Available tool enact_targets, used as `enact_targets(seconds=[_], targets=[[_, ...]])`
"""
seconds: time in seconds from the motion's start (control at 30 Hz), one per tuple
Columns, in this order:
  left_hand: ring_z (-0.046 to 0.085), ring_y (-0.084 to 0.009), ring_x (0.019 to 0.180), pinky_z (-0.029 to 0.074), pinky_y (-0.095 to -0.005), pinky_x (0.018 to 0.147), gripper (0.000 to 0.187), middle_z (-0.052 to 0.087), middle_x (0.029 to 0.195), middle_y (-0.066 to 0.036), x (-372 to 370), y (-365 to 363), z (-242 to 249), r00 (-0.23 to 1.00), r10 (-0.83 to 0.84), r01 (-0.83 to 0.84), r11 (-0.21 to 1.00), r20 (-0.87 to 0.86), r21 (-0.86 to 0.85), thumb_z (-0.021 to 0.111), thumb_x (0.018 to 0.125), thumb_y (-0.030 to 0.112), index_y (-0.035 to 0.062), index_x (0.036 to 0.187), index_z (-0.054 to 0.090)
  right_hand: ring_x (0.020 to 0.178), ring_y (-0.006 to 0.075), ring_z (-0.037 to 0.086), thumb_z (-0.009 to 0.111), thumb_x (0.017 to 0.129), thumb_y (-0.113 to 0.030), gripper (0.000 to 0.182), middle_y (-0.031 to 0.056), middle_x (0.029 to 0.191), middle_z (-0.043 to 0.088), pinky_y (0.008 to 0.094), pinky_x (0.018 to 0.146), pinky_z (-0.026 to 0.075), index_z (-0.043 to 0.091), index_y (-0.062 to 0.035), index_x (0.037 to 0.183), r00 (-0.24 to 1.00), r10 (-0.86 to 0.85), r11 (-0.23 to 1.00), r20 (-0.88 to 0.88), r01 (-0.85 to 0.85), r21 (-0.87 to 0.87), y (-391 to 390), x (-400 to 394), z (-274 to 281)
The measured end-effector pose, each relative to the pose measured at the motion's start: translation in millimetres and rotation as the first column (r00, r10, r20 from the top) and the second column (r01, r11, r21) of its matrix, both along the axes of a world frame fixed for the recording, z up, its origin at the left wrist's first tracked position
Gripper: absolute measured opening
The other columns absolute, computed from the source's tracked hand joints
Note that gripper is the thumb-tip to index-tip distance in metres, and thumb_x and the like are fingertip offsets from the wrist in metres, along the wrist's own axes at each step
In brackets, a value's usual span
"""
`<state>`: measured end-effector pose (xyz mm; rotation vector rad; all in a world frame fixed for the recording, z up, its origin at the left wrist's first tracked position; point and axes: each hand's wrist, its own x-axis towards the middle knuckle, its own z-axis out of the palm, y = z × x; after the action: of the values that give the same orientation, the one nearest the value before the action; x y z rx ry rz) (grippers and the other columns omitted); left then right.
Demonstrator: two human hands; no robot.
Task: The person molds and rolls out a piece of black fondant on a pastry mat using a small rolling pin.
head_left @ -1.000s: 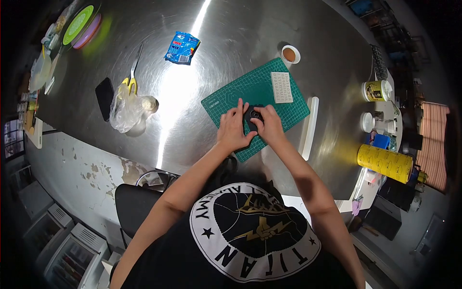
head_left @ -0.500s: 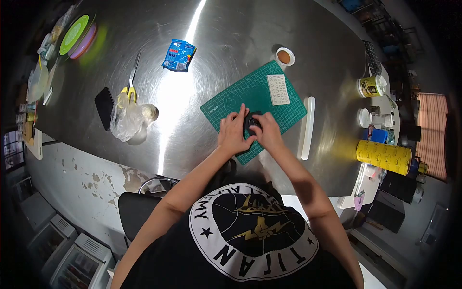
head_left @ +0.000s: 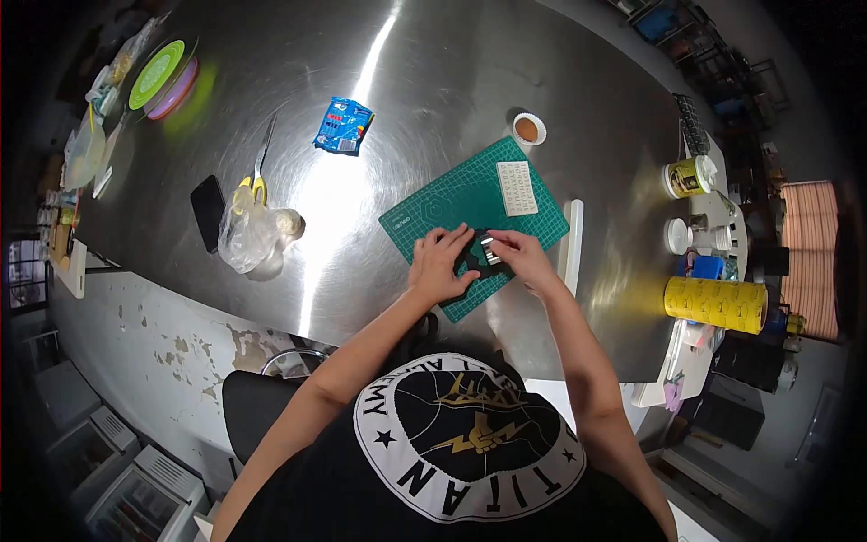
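Note:
A green cutting mat [head_left: 442,194] lies askew on the steel table, with a pale lettered plate [head_left: 517,189] on its upper right part. My left hand [head_left: 440,264] rests on the mat, fingers spread, its thumb and fingertips at the edge of a flat black piece [head_left: 467,260]. Between the thumb and fingers of my right hand [head_left: 524,257] is a small shiny metal cutter [head_left: 489,251], held over the right part of the black piece. Whether the cutter touches it I cannot tell.
A white cup of brown powder [head_left: 528,129] stands beyond the mat, a white bar [head_left: 573,248] right of it. Leftward are a blue packet [head_left: 343,126], scissors [head_left: 259,187], a plastic bag [head_left: 248,238] and a phone [head_left: 208,213]. A yellow roll [head_left: 716,304] lies at the right.
My right hand has drawn a little to the right and down, and the shiny cutter now shows in its fingers. My left hand has stayed on the mat. The view has shifted slightly.

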<state>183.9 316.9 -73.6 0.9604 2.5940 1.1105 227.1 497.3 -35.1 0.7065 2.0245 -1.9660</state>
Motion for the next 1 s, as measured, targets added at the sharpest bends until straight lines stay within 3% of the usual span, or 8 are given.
enact_targets(seconds=[0.07,0.13,0.27,0.4,0.47,0.53,0.6,1.0], targets=[[0.044,-0.0286,0.108,0.033,-0.0395,0.087,0.068,0.05,0.126,-0.006,-0.1,0.3,-7.0,0.996,-0.006,0.012,0.998,-0.094,0.066,0.074,0.06,0.033,0.0122,0.12,0.053,0.084,0.0139,0.058,0.055,0.09,-0.017,0.031,0.0061,0.098,0.061,0.0269,0.075,0.047,0.056,0.0048,0.111,0.998,-0.03,0.991,0.06,0.037,-0.128,8.3,1.8,-5.3],[0.044,-0.0286,0.108,0.033,-0.0395,0.087,0.061,0.05,0.127,-0.006,0.6,-0.4,-6.8,0.995,-0.013,0.02,0.997,-0.097,0.076,0.073,0.062,0.033,0.0118,0.116,0.057,0.089,0.0158,0.058,0.049,0.093,-0.017,0.034,0.0086,0.102,0.059,0.028,0.08,0.048,0.05,0.0033,0.119,0.986,-0.102,0.834,0.129,0.155,-0.53,11.7,4.5,-0.8],[0.044,-0.0286,0.109,0.032,-0.04,0.089,0.046,0.05,0.127,-0.006,0.4,-0.8,-18.4,0.99,-0.026,0.037,0.996,-0.139,0.082,0.067,0.068,0.03,0.011,0.11,0.062,0.094,0.0222,0.058,0.042,0.094,-0.016,0.038,0.0164,0.113,0.054,0.0309,0.084,0.049,0.039,0.0023,0.128,0.984,-0.149,0.633,0.098,0.171,-0.755,7.0,9.7,0.3],[0.048,-0.0272,0.107,0.036,-0.0393,0.089,0.045,0.05,0.125,-0.01,-4.7,-3.9,-17.3,0.99,-0.002,0.037,0.968,-0.139,0.25,0.068,0.071,0.025,0.0074,0.112,0.06,0.094,0.0228,0.058,0.041,0.095,-0.015,0.037,0.0145,0.112,0.055,0.0306,0.082,0.049,0.04,0.002,0.128,0.983,-0.172,0.571,0.064,0.153,-0.807,-3.3,10.4,7.7],[0.052,-0.0254,0.104,0.041,-0.0373,0.087,0.045,0.052,0.121,-0.014,-3.5,-7.3,9.1,0.923,-0.047,-0.173,0.836,0.382,0.521,0.07,0.073,0.023,0.003,0.112,0.059,0.095,0.0234,0.058,0.041,0.095,-0.014,0.038,0.0153,0.113,0.055,0.031,0.083,0.049,0.038,0.0014,0.129,0.983,-0.171,0.551,0.065,0.15,-0.821,-7.2,12.8,7.3],[0.056,-0.0168,0.094,0.045,-0.0265,0.075,0.048,0.057,0.111,-0.009,-5.3,-9.3,19.0,0.957,-0.063,-0.095,0.855,0.284,0.509,0.073,0.074,0.019,0.0037,0.117,0.056,0.096,0.024,0.058,0.041,0.094,-0.014,0.038,0.0158,0.114,0.054,0.0315,0.085,0.049,0.038,0.0004,0.13,0.982,-0.185,0.534,0.04,0.134,-0.835,-14.6,13.6,8.6],[0.058,-0.0141,0.088,0.046,-0.0254,0.076,0.052,0.06,0.102,-0.006,-4.1,-7.1,23.6,0.777,-0.212,-0.191,0.818,0.593,0.543,0.076,0.07,0.012,0.0003,0.116,0.055,0.096,0.0239,0.058,0.041,0.094,-0.014,0.038,0.0157,0.114,0.054,0.0315,0.085,0.049,0.038,0.0,0.129,0.979,-0.199,0.541,0.042,0.146,-0.828,-22.9,12.9,13.3],[0.061,-0.012,0.082,0.05,-0.024,0.073,0.059,0.062,0.099,-0.006,-2.6,-8.4,40.0,0.826,-0.145,-0.2,0.828,0.545,0.524,0.082,0.063,0.016,0.0051,0.116,0.059,0.101,0.0242,0.057,0.045,0.093,-0.013,0.039,0.0135,0.114,0.053,0.0316,0.087,0.049,0.038,-0.0001,0.128,0.975,-0.195,0.574,-0.105,0.027,-0.819,-26.5,14.8,14.1]])
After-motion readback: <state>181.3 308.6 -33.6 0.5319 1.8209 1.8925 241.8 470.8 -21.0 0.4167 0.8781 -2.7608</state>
